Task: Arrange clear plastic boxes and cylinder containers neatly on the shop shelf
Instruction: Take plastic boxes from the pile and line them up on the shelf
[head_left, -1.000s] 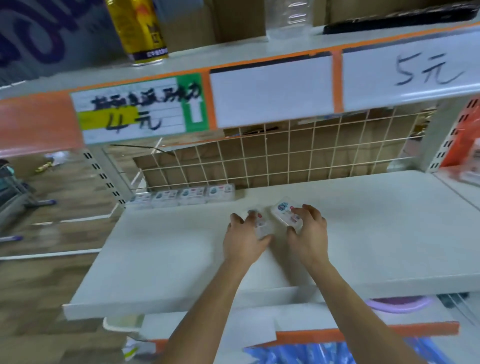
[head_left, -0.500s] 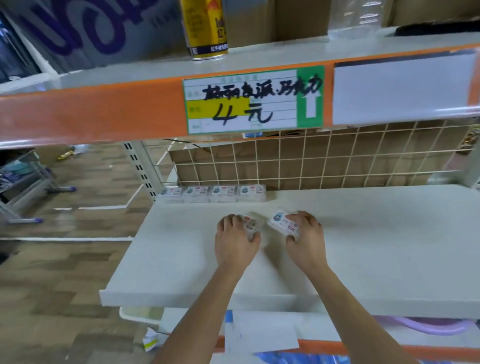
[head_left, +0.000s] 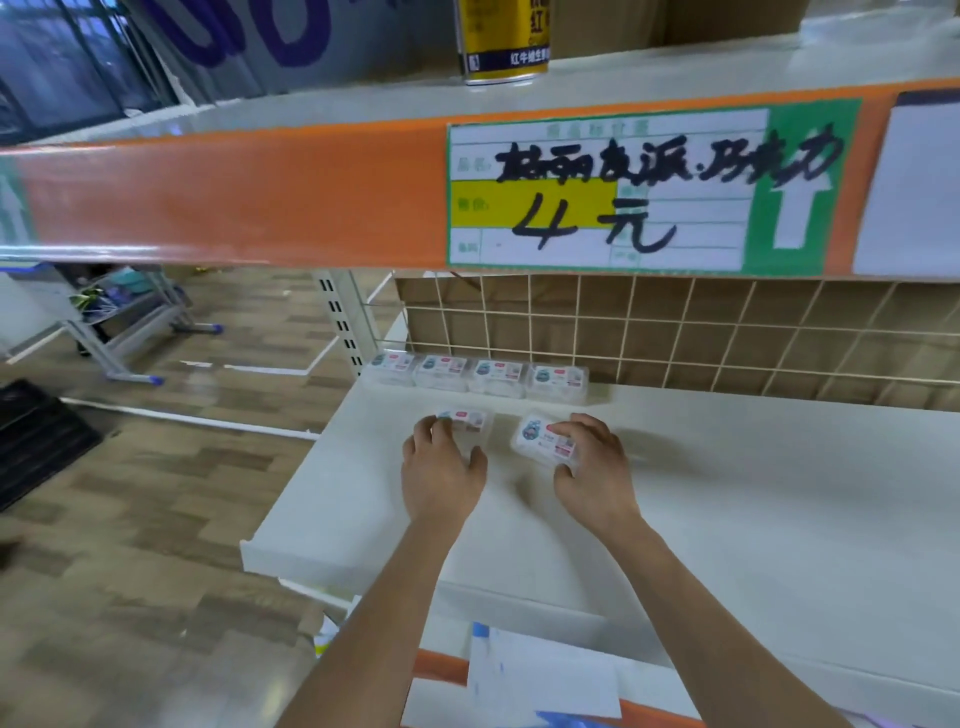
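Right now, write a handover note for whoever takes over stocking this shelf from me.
Left hand grips the left box; right hand pinches the right box. Both boxes are in front of the row.
Done: row of four boxes lined up along the wire grid at the back of the shelf.
Left: line up both held boxes. No cylinder containers in view.

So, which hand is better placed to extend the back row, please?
Probably the right hand: the right box it holds is nearest the back row's free right end; the left hand holds the left box before filled places.
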